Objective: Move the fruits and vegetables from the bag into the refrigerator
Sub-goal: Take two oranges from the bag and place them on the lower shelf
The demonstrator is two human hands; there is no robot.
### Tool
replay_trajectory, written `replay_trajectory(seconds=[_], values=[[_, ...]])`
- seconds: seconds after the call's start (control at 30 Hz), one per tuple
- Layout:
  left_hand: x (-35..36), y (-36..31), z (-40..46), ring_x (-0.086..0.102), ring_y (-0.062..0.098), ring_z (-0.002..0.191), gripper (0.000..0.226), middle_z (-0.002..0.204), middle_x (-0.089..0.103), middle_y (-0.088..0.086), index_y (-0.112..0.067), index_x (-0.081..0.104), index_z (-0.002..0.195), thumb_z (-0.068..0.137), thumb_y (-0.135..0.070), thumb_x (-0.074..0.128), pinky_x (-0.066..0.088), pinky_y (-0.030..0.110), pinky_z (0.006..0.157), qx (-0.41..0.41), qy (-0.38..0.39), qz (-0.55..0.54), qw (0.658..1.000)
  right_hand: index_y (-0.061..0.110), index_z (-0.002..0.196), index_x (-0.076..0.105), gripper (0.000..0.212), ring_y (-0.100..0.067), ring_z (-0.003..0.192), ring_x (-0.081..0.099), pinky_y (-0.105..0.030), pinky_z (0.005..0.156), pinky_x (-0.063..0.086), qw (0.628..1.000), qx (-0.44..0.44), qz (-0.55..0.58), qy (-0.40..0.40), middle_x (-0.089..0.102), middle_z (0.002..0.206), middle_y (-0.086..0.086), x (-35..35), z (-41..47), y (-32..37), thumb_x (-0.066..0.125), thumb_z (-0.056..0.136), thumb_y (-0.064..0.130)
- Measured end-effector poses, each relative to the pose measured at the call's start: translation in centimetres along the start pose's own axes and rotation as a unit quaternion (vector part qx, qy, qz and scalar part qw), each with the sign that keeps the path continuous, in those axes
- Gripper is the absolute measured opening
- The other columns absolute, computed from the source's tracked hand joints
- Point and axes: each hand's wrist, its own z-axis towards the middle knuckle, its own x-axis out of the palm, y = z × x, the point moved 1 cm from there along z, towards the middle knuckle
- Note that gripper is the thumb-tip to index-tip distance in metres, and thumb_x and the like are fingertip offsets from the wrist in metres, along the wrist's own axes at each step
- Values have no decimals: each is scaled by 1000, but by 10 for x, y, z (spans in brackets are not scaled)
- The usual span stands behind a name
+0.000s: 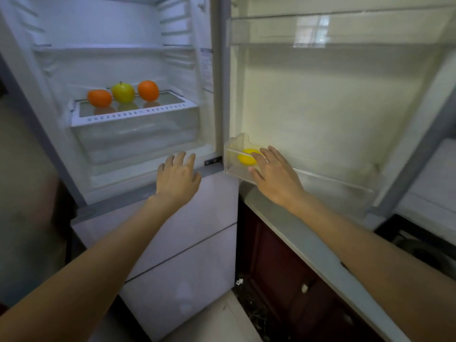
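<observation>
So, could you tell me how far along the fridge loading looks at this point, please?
Done: two oranges and a yellow-green apple sit on the glass shelf. In hand: the right hand reaches over a yellow fruit in the door bin; the left hand is open and holds nothing. Left: unclear, as the bag is out of view.

No text can be read; a label [206, 70] on the fridge's inner right wall seems to carry print, too blurred to make out.

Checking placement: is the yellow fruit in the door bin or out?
In: the yellow fruit sits behind the door bin's clear wall.
</observation>
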Motion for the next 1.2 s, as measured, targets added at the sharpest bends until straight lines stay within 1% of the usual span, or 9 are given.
replay_trajectory(seconds=[0.17, 0.33, 0.5, 0.57, 0.63, 0.77, 0.87, 1.0, 1.2], values=[[-6, -23, -9, 36, 35, 127, 48, 141, 40, 12, -11, 36, 139, 95, -31, 42, 32, 47, 102, 48, 7, -41, 998, 12, 142, 36, 46, -26, 143, 17, -32, 115, 10, 996, 81, -16, -14, 34, 148, -13, -19, -49, -11, 38, 99, 31], [-11, -80, -22, 41, 35, 121, 47, 135, 46, 13, -11, 42, 134, 91, -30, 47, 36, 47, 98, 125, -1, -74, 989, 9, 142, 35, 46, -25, 143, 16, -27, 116, 4, 989, 139, -41, -19, 31, 150, -13, -54, -105, -30, 36, 100, 30], [-12, -145, -47, 37, 33, 129, 52, 144, 39, 13, -13, 40, 138, 91, -30, 49, 32, 42, 102, 178, 6, -102, 979, 8, 139, 38, 48, -30, 138, 27, -39, 117, 19, 976, 196, -87, -26, 39, 144, -15, -92, -165, -64, 35, 100, 34], [-12, -174, -63, 35, 34, 131, 52, 145, 38, 15, -12, 39, 139, 92, -30, 49, 29, 42, 106, 196, 16, -118, 973, 3, 135, 43, 49, -34, 133, 35, -40, 115, 21, 972, 214, -95, -29, 46, 137, -18, -109, -197, -76, 33, 99, 34], [-11, -207, -82, 37, 35, 129, 51, 144, 40, 15, -11, 40, 139, 92, -29, 49, 31, 43, 106, 226, 23, -126, 966, 2, 134, 44, 48, -34, 132, 36, -37, 116, 18, 965, 234, -113, -31, 47, 136, -19, -128, -232, -86, 34, 99, 34], [-21, -286, -131, 41, 35, 125, 48, 141, 42, 14, -10, 42, 137, 92, -28, 47, 36, 46, 101, 288, 33, -150, 945, 9, 143, 34, 48, -27, 142, 19, -28, 116, 4, 950, 274, -144, -44, 33, 150, -12, -166, -312, -111, 35, 101, 33], [-33, -356, -172, 40, 33, 126, 48, 143, 41, 12, -12, 40, 138, 94, -31, 44, 34, 44, 99, 336, 31, -164, 927, 11, 143, 34, 48, -25, 142, 19, -26, 115, 4, 937, 300, -168, -55, 34, 149, -10, -208, -379, -132, 35, 100, 34], [-51, -452, -233, 36, 30, 130, 49, 145, 39, 10, -14, 38, 140, 95, -32, 43, 33, 44, 103, 391, 30, -197, 899, 11, 141, 38, 47, -28, 140, 24, -36, 115, 16, 908, 365, -193, -74, 38, 147, -12, -263, -474, -161, 39, 99, 33], [-77, -568, -323, 42, 31, 122, 45, 137, 46, 11, -12, 42, 136, 94, -27, 43, 36, 42, 99, 487, 43, -225, 843, 10, 143, 33, 48, -25, 140, 22, -27, 114, 7, 858, 462, -214, -64, 36, 148, -10, -329, -609, -171, 36, 100, 31]])
